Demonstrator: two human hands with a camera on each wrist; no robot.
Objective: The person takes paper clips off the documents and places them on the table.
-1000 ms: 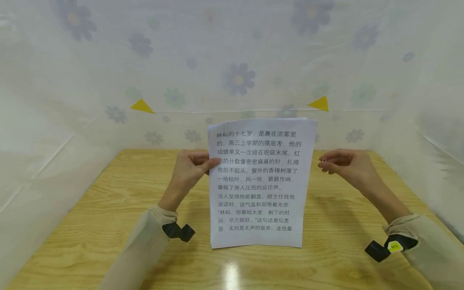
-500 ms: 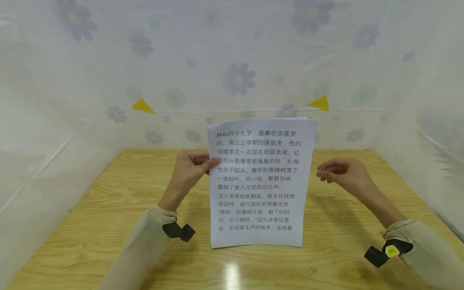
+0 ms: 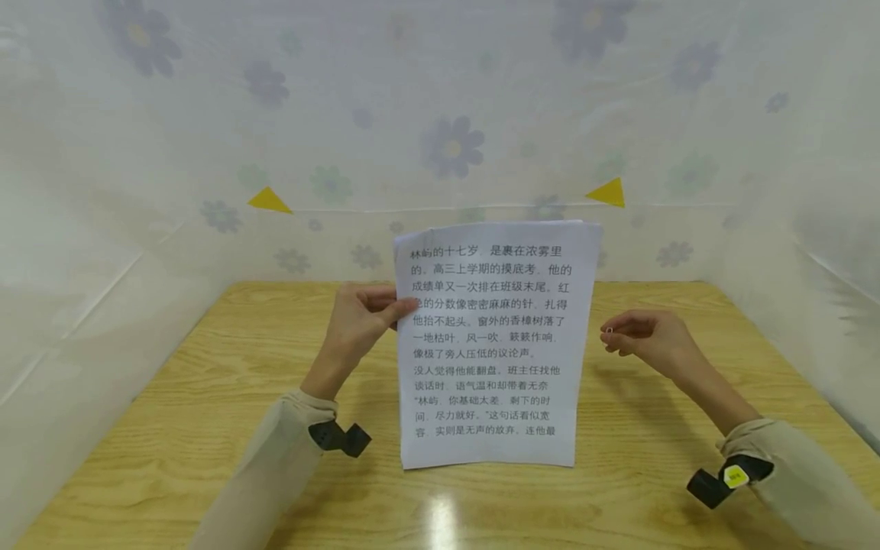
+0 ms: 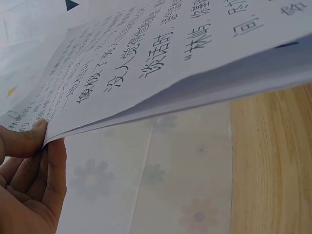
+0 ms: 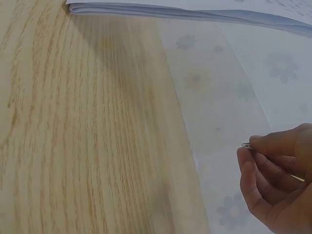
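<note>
A thin stack of white printed sheets (image 3: 491,344) stands upright on its bottom edge on the wooden table (image 3: 206,428). My left hand (image 3: 357,325) pinches its left edge, thumb on the front, fingers behind; the left wrist view shows the thumb and fingers (image 4: 34,141) clamping the sheets' edge (image 4: 146,105). My right hand (image 3: 642,340) hovers to the right of the paper, apart from it, and pinches a small metal paper clip (image 3: 608,331) between thumb and forefinger. The right wrist view shows the clip (image 5: 246,145) at the fingertips and the stack's bottom edge (image 5: 170,9) resting on the table.
Flower-printed translucent sheeting (image 3: 447,137) walls the table at the back and on both sides. Two yellow triangles (image 3: 270,201) are stuck on the back wall. Black wrist cameras (image 3: 340,438) sit on both cuffs.
My right hand with the paper clip has sunk lower and drawn slightly toward the paper's right edge. The left hand and the sheets have stayed where they were.
</note>
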